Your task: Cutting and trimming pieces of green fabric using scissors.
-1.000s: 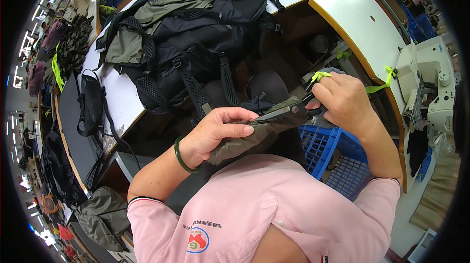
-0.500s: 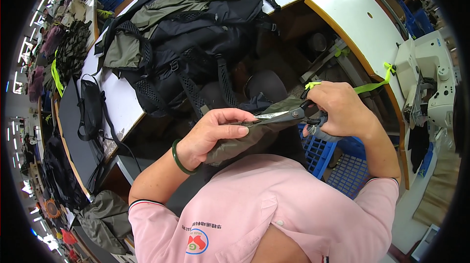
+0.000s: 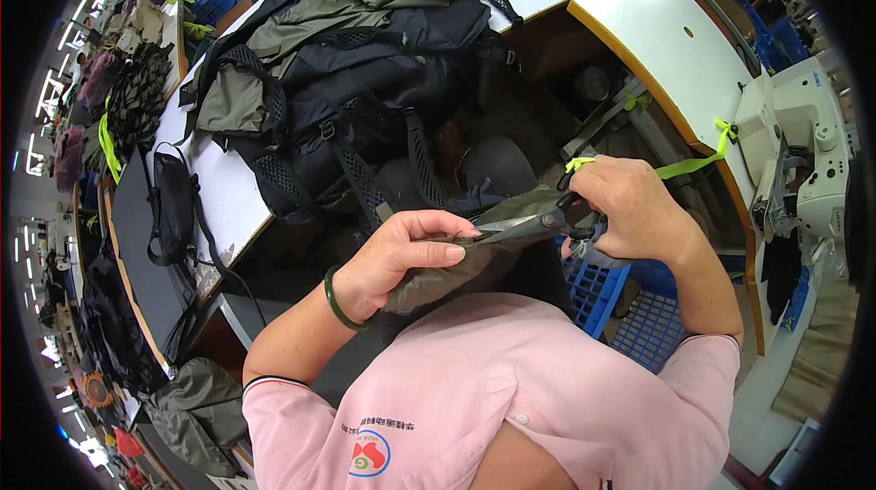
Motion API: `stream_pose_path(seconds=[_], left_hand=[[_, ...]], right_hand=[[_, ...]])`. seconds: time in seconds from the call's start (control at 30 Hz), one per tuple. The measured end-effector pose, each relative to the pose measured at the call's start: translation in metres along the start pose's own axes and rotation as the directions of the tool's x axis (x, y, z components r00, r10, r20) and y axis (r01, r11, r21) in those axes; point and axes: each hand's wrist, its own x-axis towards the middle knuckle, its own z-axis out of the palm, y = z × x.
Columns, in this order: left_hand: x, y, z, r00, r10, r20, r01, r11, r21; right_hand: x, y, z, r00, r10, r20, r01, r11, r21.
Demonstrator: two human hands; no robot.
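My left hand (image 3: 401,257) pinches a piece of olive-green fabric (image 3: 429,292) between thumb and fingers, in front of my chest. In my right hand (image 3: 628,203) is a pair of scissors (image 3: 546,220) with dark handles. Their blades point left along the fabric, with the tips close to my left fingertips. The blades look slightly parted; whether cloth lies between them is hard to tell. A neon yellow ribbon (image 3: 578,163) is knotted at the scissor handle. Some grey cloth bunches below my right fingers.
A black and olive backpack (image 3: 365,61) lies on the white table (image 3: 224,203) ahead. On the right stands a white sewing machine (image 3: 817,139), with a neon strap (image 3: 691,164) stretching towards it. Blue plastic baskets (image 3: 643,330) sit below my right forearm. A black pouch (image 3: 171,207) lies at left.
Both hands, the scissors and the fabric have shifted slightly downward in view. The scissor blades appear a little more parted near my left fingertips. Both grips stay the same.
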Motion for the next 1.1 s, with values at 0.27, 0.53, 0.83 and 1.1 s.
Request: stream_pose_path(seconds=[0.27,0.53,0.83,1.1], left_hand=[[0.001,0.000,0.002,1.000,-0.007,-0.010,0.007,1.000,0.013],[0.003,-0.002,0.001,1.000,0.000,0.014,0.000,1.000,-0.017],[0.006,-0.001,0.001,0.999,-0.022,0.025,0.023,0.998,-0.059],[0.006,-0.004,0.000,1.000,-0.021,0.009,0.022,0.998,-0.059]], right_hand=[[-0.001,0.003,0.006,1.000,-0.014,-0.002,0.014,1.000,-0.014],[-0.004,0.009,0.007,0.999,0.010,0.049,-0.011,1.000,0.016],[0.006,0.002,-0.003,0.979,-0.122,-0.163,0.093,0.980,-0.178],[0.006,0.008,-0.002,0.968,-0.175,-0.182,0.112,0.944,-0.312]])
